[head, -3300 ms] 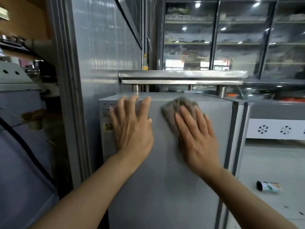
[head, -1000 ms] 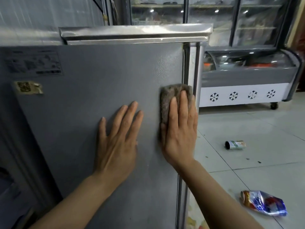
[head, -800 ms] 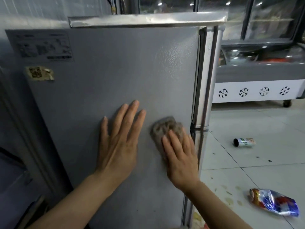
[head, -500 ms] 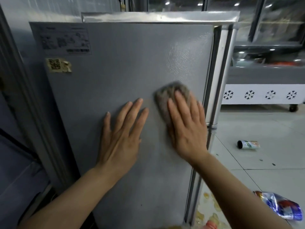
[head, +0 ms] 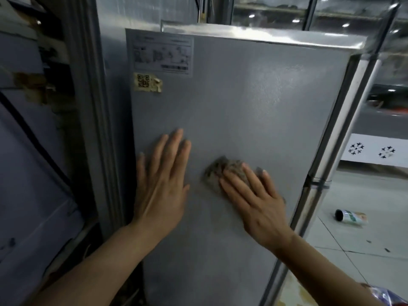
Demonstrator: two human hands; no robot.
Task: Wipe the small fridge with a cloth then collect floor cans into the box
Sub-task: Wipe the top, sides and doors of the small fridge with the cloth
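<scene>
The grey side panel of the small fridge (head: 254,102) fills the middle of the view. My right hand (head: 256,199) lies flat with straight fingers and presses a brown-grey cloth (head: 220,171) against the panel at mid height. My left hand (head: 162,184) rests flat on the panel to the left of the cloth, fingers spread. A can (head: 351,216) lies on its side on the tiled floor at the right. A crushed blue and red can (head: 388,297) shows at the bottom right corner, partly cut off. No box is in view.
A label and a torn QR sticker (head: 147,82) sit at the panel's upper left. A tall steel cabinet (head: 88,107) stands close on the left. A chest freezer with snowflake marks (head: 375,151) stands at the right, beyond the tiled floor (head: 353,246).
My right hand has slid the cloth down and a little left on the panel. My left hand stays flat in the same spot. The camera has turned left.
</scene>
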